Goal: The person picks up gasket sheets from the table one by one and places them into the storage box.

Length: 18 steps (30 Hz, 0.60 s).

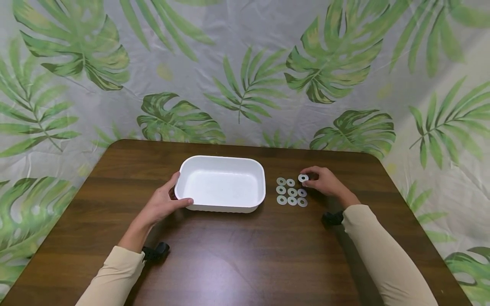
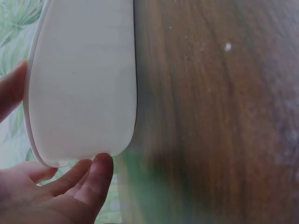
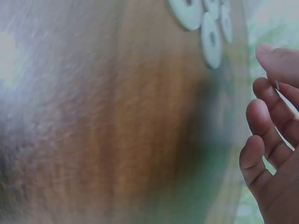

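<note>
A white rectangular plastic tub [image 1: 222, 208] sits left of the table's middle. My left hand [image 1: 160, 203] grips its left end, the thumb over the near corner of the rim and the fingers along the end; the left wrist view shows fingertips [image 2: 103, 161] against the tub's wall. To the right of the tub, pale flat washers [image 1: 279, 201] lie in rows. At the far right corner of that group my right hand [image 1: 325, 182] pinches one washer [image 1: 300, 178] between thumb and fingers. In the right wrist view the hand hides most of that washer.
The dark wooden table [image 1: 229, 263] carries the tub and washers. Behind its far edge hangs a leaf-patterned cloth [image 1: 245, 76]. A dark wrist camera sits on each forearm, close over the tabletop.
</note>
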{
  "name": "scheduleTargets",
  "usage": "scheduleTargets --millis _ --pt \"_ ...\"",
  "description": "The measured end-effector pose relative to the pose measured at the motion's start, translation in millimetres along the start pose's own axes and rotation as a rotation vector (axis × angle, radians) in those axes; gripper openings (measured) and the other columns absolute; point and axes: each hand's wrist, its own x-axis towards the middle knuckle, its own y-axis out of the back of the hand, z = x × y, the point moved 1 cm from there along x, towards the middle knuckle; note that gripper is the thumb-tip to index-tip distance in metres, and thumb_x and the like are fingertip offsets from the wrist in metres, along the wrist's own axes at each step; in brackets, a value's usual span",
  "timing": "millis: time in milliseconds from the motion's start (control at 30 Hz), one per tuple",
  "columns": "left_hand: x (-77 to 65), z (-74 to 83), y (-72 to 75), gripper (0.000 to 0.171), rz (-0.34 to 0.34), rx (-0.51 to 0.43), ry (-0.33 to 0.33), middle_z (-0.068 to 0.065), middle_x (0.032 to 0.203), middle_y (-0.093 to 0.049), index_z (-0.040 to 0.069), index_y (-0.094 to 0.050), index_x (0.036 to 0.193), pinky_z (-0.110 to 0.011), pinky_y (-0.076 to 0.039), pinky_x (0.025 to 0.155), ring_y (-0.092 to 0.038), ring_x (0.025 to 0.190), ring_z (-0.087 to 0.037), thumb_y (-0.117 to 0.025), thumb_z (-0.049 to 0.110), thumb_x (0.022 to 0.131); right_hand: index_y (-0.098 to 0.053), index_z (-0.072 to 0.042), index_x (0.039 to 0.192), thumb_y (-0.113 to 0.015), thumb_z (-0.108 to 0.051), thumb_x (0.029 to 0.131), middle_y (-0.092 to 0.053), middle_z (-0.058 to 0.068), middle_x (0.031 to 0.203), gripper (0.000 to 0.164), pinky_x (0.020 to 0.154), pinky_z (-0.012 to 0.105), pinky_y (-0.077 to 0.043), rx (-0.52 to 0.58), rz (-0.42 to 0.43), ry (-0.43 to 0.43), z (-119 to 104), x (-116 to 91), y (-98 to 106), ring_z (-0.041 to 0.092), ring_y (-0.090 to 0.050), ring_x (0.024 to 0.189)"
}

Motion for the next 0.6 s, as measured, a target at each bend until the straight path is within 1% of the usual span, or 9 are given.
scheduleTargets --millis 100,300,400,600 --pt "-0.5 0.0 -0.4 0.102 0.01 0.007 0.008 -0.026 0.157 -0.035 0.006 -0.013 0.16 -0.01 -0.041 0.084 -0.051 0.128 -0.034 -0.079 0.022 0.084 -0.063 0.0 0.128 -0.071 -0.014 0.091 -0.067 0.021 0.113 0.04 0.077 0.035 -0.052 0.028 0.016 0.016 -5.6 -1.8 3.9 0.027 -0.067 0.093" --pt "-0.6 3.3 -1.7 0.099 0.026 -0.044 0.009 -0.029 0.151 -0.041 -0.001 -0.016 0.157 -0.009 -0.043 0.08 -0.052 0.128 -0.039 -0.079 0.016 0.083 -0.063 -0.005 0.128 -0.071 -0.018 0.092 -0.067 0.017 0.11 0.04 0.077 0.035 -0.051 0.018 0.028 0.034 -22.3 -4.1 8.6 0.025 -0.065 0.092" --pt "-0.5 4.1 -2.3 0.097 0.029 -0.063 -0.002 -0.028 0.152 -0.038 -0.003 -0.017 0.156 -0.008 -0.044 0.081 -0.05 0.131 -0.041 -0.078 0.013 0.083 -0.064 -0.005 0.128 -0.071 -0.018 0.092 -0.067 0.015 0.109 0.04 0.077 0.036 -0.05 0.02 0.024 0.058 -31.9 -4.8 9.5 0.024 -0.064 0.092" --pt "-0.7 1.8 -2.6 0.095 0.034 -0.038 -0.012 -0.028 0.151 -0.04 -0.003 -0.02 0.155 -0.01 -0.046 0.08 -0.054 0.127 -0.041 -0.079 0.015 0.083 -0.064 -0.009 0.128 -0.072 -0.019 0.092 -0.067 0.01 0.105 0.039 0.079 0.036 -0.05 0.05 0.018 0.094 -52.8 -2.4 11.0 0.021 -0.062 0.09"
